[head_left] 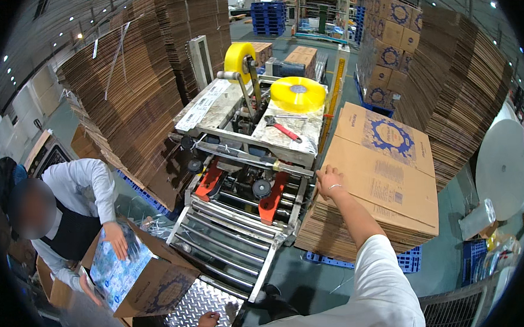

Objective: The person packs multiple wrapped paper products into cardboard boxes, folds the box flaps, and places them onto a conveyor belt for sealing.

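My right hand reaches out to the left edge of a stack of flat, folded cardboard cartons. Its fingers are spread, resting at the edge of the top carton, which carries a blue round print. Low in the view, my left hand hovers by a diamond-patterned metal plate, its fingers curled in with nothing visible in them. Beside it, an opened carton holds clear plastic packs with blue print. A co-worker's hand lies on those packs, and the other holds the carton's side.
Ahead is a carton-sealing machine with rollers, red guides and yellow tape rolls. A red-handled wrench lies on it. Tall stacks of flat cardboard flank it. A blue pallet sits under the right stack.
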A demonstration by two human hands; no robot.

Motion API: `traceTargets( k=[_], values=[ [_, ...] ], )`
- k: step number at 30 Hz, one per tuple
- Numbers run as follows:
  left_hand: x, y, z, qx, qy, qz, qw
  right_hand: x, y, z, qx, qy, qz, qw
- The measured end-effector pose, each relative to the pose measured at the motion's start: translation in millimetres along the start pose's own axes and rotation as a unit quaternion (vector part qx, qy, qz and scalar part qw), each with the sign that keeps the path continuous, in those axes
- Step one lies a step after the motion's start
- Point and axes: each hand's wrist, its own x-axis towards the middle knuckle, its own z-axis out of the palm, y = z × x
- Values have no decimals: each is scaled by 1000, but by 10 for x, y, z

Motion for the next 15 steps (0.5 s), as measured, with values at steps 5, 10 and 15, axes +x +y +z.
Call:
traceTargets(
  k=[5,10,15],
  values=[
    [65,-120,81,5,6,-30,1000,152,89,-81,-108,-30,-49,992],
    [152,-373,221,-54,13,-11,998,275,806,-432,-149,186,46,970],
    [140,-271,250,-71,-18,9,997,-366,1308,-2471,-96,416,153,891]
  ],
)
